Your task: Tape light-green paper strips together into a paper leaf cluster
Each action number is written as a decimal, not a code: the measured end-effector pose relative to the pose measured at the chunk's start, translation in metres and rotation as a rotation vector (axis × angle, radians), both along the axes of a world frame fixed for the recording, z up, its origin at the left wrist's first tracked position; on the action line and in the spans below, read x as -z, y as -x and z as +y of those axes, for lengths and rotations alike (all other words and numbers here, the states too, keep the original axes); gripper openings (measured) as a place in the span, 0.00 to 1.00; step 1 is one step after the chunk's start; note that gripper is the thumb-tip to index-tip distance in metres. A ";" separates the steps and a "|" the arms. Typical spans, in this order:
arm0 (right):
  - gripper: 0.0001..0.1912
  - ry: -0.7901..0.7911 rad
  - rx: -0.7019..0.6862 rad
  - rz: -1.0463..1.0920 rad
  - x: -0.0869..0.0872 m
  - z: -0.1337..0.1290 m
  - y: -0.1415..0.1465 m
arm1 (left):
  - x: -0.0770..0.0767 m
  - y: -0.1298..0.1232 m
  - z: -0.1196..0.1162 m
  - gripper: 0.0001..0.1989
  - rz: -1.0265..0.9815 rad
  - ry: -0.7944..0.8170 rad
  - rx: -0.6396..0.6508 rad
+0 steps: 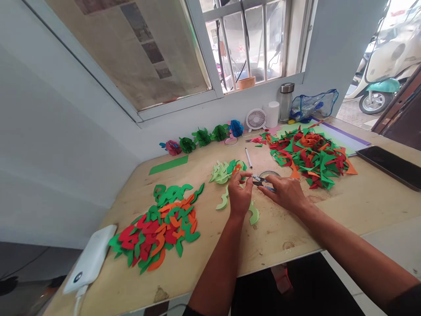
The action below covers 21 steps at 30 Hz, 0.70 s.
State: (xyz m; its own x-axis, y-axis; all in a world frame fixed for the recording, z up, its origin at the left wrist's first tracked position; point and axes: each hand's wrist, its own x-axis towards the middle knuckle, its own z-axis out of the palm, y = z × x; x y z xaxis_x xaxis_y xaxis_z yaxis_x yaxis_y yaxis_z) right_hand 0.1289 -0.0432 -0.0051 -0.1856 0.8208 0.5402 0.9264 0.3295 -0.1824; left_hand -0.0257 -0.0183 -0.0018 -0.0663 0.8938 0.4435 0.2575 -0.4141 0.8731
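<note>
My right hand [285,191] grips a small pair of pliers or cutters [263,182], whose jaws point left. Its tip meets the pinched fingers of my left hand [240,191]; whatever they hold is too small to make out. A wire coil [270,174] lies just behind the tool. Light green paper pieces [219,172] sit beyond my left hand, and curved light green cutouts [254,214] lie near its wrist on both sides.
Left on the wooden table [210,254] is a pile of curved paper cutouts [164,221]; scraps [312,151] are heaped at the right. A pen [248,158], fan [255,119], glass bottle [286,103], phone [391,166] and white power bank [91,259] lie around.
</note>
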 end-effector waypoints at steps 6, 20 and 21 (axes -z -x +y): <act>0.20 0.049 0.036 -0.015 -0.001 0.001 0.000 | -0.002 -0.001 -0.001 0.04 -0.075 0.017 -0.033; 0.20 0.090 -0.011 -0.022 0.001 0.001 -0.001 | -0.002 -0.001 -0.002 0.15 -0.100 0.079 0.062; 0.20 0.091 -0.017 -0.019 0.001 0.001 -0.001 | -0.003 -0.001 -0.002 0.15 -0.098 0.076 0.060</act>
